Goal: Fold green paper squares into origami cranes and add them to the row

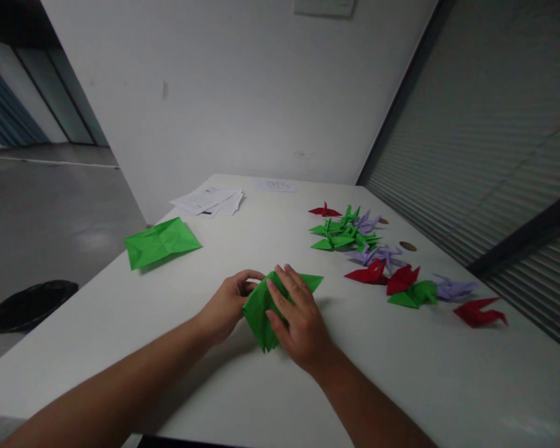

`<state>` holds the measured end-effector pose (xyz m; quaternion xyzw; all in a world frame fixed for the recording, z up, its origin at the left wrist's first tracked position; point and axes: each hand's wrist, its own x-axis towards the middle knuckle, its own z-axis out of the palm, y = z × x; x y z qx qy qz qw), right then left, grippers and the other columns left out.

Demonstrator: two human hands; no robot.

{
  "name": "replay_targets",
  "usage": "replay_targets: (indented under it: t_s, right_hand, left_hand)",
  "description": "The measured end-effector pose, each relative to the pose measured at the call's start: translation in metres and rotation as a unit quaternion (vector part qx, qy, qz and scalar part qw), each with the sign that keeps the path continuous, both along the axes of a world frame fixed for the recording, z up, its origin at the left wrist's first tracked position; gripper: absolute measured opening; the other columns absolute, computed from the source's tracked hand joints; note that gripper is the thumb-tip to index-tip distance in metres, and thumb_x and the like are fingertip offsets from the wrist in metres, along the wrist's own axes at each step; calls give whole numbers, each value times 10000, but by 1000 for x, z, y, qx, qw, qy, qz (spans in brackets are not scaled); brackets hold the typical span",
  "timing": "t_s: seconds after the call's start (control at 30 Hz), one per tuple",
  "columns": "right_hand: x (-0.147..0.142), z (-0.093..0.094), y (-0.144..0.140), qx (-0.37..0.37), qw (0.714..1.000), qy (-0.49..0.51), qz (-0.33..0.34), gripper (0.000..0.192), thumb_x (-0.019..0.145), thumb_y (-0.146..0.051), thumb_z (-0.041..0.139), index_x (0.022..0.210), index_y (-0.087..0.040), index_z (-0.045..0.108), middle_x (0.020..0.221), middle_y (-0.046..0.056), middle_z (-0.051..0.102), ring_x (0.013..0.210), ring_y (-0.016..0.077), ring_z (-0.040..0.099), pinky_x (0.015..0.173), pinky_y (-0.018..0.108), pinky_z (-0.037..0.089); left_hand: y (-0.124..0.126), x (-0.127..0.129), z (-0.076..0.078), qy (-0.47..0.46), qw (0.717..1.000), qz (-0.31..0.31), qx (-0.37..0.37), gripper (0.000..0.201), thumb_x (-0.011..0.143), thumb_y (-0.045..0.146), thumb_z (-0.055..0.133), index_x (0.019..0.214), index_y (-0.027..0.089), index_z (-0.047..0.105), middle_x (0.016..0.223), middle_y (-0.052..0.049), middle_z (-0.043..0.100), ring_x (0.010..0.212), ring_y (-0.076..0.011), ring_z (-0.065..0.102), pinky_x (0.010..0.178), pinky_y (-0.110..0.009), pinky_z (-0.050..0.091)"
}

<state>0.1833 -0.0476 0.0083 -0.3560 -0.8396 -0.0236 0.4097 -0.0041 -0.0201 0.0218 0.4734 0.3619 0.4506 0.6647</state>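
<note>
Pressing green folded paper (261, 308) flat on white table (401, 373), near front edge. Right hand (298, 317) spread over sheet, fingers splayed, palm down. Left hand (231, 302) pinching left edge, fingers curled. Risk, imo: sheet skids on slick tabletop if left pinch loosens, crease goes crooked. Finished paper cranes (354, 233) well apart on right, second green sheet (161, 241) far left.

We see a dim, underexposed scene with soft, even light from above. Faint shadows lie under our forearms on the desk (401, 386). Wide-angle distortion bends the wall (242, 93) edges, and the near corners look slightly blurred.
</note>
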Motion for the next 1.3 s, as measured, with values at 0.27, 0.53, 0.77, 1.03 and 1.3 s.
replay_targets:
  t_s: [0.27, 0.53, 0.77, 1.03, 1.3]
  right_hand:
    - [6, 0, 0, -47, 993, 97, 46, 527, 1046, -258, 424, 1572, -278, 411, 1605, 98, 452, 1513, 309, 365, 1190, 602, 392]
    - [-1, 4, -6, -70, 989, 127, 18, 700, 905, -461, 684, 1519, -177, 503, 1450, 195, 590, 1333, 374, 567, 1115, 561, 489]
    - [-13, 1, -5, -83, 977, 194, -40, 412, 938, -236, 604, 1346, -214, 664, 1290, 148, 708, 1187, 309, 676, 1049, 488, 547]
    - [-5, 0, 1, -275, 908, 305, -88, 207, 905, -363, 661, 806, -194, 726, 676, 15, 673, 618, 188, 612, 576, 281, 475]
    - [-2, -1, 4, -278, 903, 301, -128, 215, 859, -370, 685, 745, -189, 664, 620, -25, 559, 587, 152, 498, 543, 257, 381]
  left_hand:
    - [4, -7, -3, 35, 999, 10, 4, 363, 608, 208, 915, 884, 140, 687, 745, -10, 683, 630, -124, 620, 584, -235, 472]
    - [5, -5, -4, 65, 983, 152, 74, 287, 625, 176, 863, 839, 161, 673, 750, 23, 639, 683, -121, 608, 584, -216, 466]
    - [-1, 2, -3, 64, 985, 132, 86, 298, 647, 203, 852, 888, 167, 681, 809, -2, 690, 719, -152, 647, 627, -254, 519]
    - [4, -1, -7, 112, 976, 131, 132, 260, 694, 245, 820, 936, 185, 750, 904, -43, 763, 817, -217, 702, 746, -342, 573]
    - [7, 2, -14, 99, 989, 82, 76, 395, 628, 194, 857, 987, 164, 695, 764, -1, 702, 690, -163, 647, 631, -284, 516]
